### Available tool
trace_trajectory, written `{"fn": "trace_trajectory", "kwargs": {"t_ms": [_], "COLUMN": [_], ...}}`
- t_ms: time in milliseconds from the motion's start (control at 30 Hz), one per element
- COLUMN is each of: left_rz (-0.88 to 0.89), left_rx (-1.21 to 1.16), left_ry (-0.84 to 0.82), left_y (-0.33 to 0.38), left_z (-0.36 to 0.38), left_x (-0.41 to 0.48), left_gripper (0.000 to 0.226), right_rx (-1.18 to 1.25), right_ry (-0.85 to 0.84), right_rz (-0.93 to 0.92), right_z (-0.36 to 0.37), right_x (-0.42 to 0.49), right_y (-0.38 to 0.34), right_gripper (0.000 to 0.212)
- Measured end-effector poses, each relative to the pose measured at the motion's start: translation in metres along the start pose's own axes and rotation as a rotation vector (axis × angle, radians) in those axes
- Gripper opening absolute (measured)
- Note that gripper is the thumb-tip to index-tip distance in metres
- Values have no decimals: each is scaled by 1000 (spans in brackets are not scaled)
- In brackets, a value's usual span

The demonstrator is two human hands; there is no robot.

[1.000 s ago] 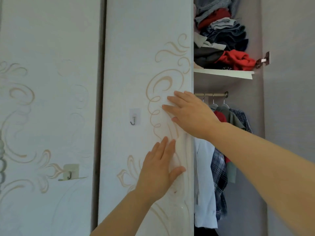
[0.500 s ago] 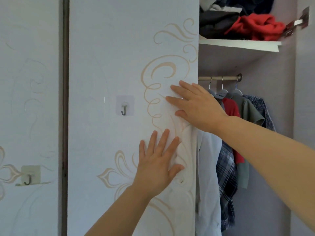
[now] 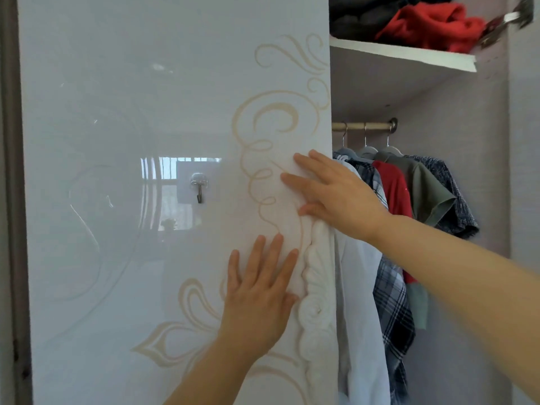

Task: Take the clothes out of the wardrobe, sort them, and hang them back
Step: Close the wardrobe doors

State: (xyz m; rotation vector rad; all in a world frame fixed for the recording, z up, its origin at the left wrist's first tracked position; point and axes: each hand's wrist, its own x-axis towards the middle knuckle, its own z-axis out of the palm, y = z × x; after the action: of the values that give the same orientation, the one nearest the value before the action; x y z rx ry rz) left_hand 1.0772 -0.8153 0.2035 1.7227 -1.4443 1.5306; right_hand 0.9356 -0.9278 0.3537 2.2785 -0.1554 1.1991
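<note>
Hands: my left hand (image 3: 260, 290) and right hand (image 3: 336, 194), both flat, fingers straight, palms on the wardrobe door (image 3: 131, 97) near its right edge, gripping nothing. Step, by my judgement: push door left to widen the opening. Keep pressure even and fingers off the carved trim (image 3: 318, 302). Clothes (image 3: 391, 302): right of door, on the rail (image 3: 362, 126), not yet taken out.

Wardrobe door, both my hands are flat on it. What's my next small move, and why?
Probably shift the right hand to the carved handle on the door and open it: that door hides the left end of the rail, and the white shirt hangs partly behind it.
</note>
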Motion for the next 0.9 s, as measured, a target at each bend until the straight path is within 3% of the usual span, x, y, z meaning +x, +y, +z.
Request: {"fn": "trace_trajectory", "kwargs": {"t_ms": [267, 433, 900], "left_rz": [-9, -86, 217], "left_rx": [-33, -300, -924], "left_ry": [59, 149, 225], "left_y": [2, 25, 249], "left_z": [1, -21, -98], "left_x": [1, 23, 115], "left_gripper": [58, 47, 43], "right_rx": [-15, -127, -542], "right_ry": [-69, 28, 101], "right_rz": [80, 147, 598], "right_z": [-13, -45, -252], "right_x": [-1, -27, -231], "right_y": [-13, -15, 16], "right_gripper": [58, 44, 40]}}
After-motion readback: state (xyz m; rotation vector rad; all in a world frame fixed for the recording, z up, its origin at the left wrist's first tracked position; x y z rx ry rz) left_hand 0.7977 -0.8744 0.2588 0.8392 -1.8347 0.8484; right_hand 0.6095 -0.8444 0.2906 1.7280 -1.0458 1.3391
